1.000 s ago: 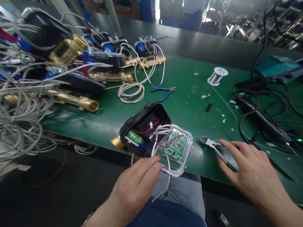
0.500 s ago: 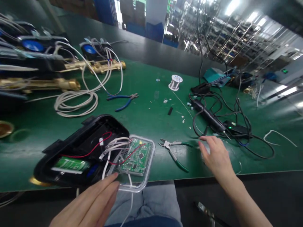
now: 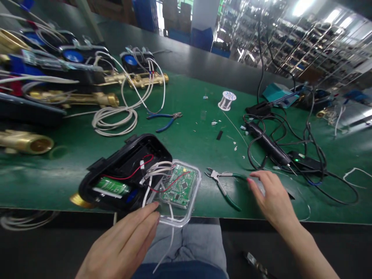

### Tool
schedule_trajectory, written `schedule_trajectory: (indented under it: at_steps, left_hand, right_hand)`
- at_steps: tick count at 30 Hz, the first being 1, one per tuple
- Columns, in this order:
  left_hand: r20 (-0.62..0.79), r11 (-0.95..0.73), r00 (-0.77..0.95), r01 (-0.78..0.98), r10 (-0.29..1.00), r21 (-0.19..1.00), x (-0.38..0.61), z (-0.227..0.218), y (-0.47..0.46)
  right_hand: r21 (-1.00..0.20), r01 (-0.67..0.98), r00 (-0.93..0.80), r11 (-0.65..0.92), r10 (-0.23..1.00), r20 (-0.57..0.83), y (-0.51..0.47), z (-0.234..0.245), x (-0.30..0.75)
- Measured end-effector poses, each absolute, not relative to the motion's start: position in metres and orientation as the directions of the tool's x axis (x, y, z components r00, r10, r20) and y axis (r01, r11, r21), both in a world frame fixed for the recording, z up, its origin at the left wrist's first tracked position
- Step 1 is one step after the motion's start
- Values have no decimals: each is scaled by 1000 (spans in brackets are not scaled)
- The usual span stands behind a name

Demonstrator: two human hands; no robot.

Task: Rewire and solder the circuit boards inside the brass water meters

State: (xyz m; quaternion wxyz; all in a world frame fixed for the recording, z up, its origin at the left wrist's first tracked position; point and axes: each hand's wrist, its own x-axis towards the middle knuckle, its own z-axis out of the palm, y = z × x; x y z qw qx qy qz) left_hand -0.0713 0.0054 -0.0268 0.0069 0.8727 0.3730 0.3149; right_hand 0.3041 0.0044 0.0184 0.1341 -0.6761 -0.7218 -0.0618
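Observation:
An opened black meter housing (image 3: 122, 170) lies at the near edge of the green mat, with a green battery and red and white wires inside. Its clear lid (image 3: 186, 217) holds a green circuit board (image 3: 180, 186). My left hand (image 3: 128, 244) has its fingers stretched out, and the fingertips touch the lid's near rim. My right hand (image 3: 270, 197) lies flat with fingers out on the mat, just right of the green-handled cutters (image 3: 223, 182), holding nothing. A black soldering iron (image 3: 270, 147) lies beyond that hand.
Brass-bodied meters with white cables (image 3: 72, 97) crowd the far left. Blue-handled pliers (image 3: 165, 120), a solder spool (image 3: 226, 100), wire scraps and tangled black cords (image 3: 305, 155) lie across the green mat (image 3: 188, 143). A teal stand (image 3: 276, 93) sits at the back right.
My right hand moved off the cutters a second ago and now rests just right of them. My view swung right, then slightly back left. My left hand stays at the lid.

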Motion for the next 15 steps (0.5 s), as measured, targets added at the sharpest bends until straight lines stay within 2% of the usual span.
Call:
schedule_trajectory:
  at_steps: [3,5,7,10,12,13,15]
  left_hand:
    - [571,-734,516,633,638,248,-70,-25,5]
    - [600,-748,510,619,616,242,-68,-23,7]
    - [611,-755,517,618,600,219,-65,-20,10]
    - [607,-764,543,621,581,176,-61,-12,14]
    - [596,-767,561,622,575,156,-59,-7,14]
    - [583,-765,568,626,581,152,-58,-5,13]
    - [549,-766,591,624,591,155,-59,-2,13]
  right_hand:
    - [111,985,85,-135,925,371,1,11,329]
    - [180,963,125,-201,923,363,-4,4,350]
    - [160,968,135,-192,940,313,-10,-3,369]
    - [11,970,231,-243,934,272,-14,-9,390]
    - [-44,950,310,-309,922,233,-14,-10,402]
    - [-31,949,313,-313,929,196,-14,-10,409]
    - [14,976,214,-218,969,125,-14,-9,424]
